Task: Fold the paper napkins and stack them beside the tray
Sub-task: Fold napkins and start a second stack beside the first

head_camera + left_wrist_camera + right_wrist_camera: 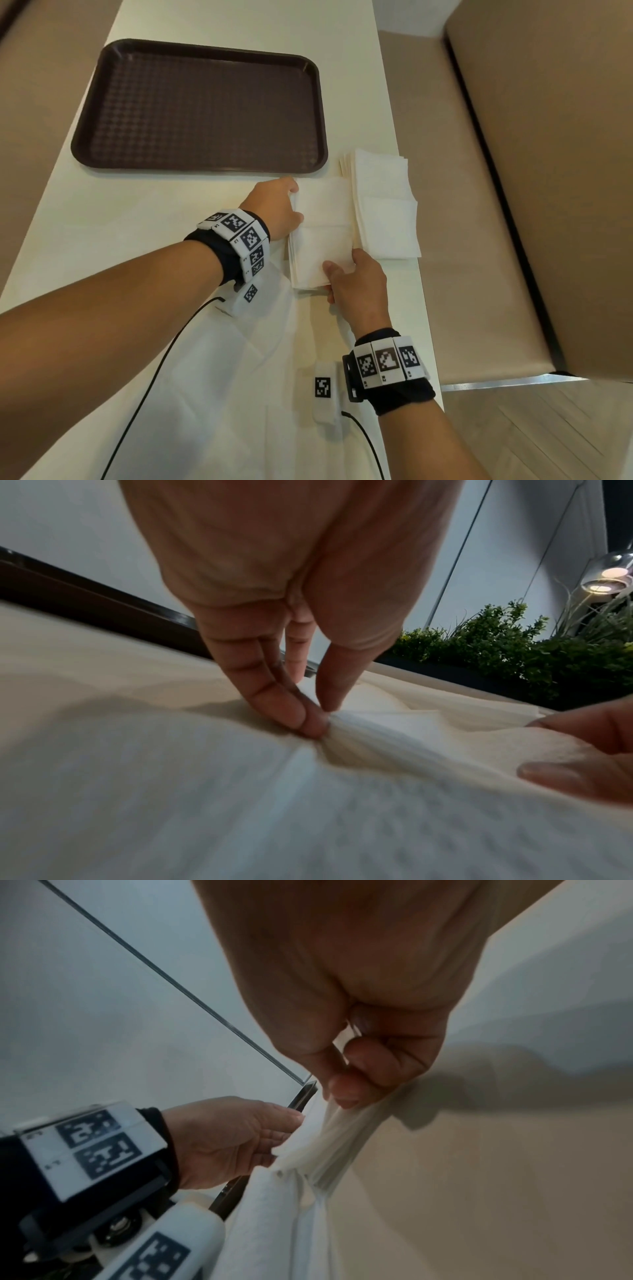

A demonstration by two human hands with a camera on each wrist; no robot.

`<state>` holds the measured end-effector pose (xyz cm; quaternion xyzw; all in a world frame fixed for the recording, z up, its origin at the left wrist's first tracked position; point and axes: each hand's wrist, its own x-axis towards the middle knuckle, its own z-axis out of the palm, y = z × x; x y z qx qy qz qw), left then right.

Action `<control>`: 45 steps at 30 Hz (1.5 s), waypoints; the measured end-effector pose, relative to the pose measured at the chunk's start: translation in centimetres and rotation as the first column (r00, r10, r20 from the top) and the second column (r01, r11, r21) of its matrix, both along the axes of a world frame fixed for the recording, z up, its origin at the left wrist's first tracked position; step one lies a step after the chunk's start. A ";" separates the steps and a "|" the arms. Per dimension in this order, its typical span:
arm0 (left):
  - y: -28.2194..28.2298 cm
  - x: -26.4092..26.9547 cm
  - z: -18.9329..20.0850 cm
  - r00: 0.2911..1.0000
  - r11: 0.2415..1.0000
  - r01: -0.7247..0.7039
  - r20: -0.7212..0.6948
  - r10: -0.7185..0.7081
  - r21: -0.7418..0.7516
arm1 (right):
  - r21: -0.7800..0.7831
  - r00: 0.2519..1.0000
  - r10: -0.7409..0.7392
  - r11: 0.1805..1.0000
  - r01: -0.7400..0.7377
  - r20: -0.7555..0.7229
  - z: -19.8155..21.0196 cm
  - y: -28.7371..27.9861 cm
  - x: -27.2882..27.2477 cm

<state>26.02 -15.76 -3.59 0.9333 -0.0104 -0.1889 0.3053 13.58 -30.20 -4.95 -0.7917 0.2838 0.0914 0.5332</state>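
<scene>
A stack of white folded paper napkins (322, 236) lies on the table just below the dark brown tray (198, 102). My left hand (284, 205) pinches the stack's left edge between thumb and fingers (301, 718). My right hand (352, 281) grips the stack's near right corner, thumb on top, fingers curled under the layers (346, 1093). A second pile of folded napkins (383, 205) lies right beside it, near the table's right edge. More unfolded white napkin paper (239, 377) is spread on the table under my forearms.
The cream table (137, 212) ends close on the right, with a beige bench seat (462, 205) beyond and below. Black cables (150, 377) run from both wrist units across the near table. Green plants (514, 647) stand beyond the table.
</scene>
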 end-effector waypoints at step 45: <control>8.5 -4.2 1.7 0.748 0.731 0.624 0.062 -0.661 0.276 | -0.222 0.932 0.345 0.922 -0.316 0.109 1.7 3.8 -4.5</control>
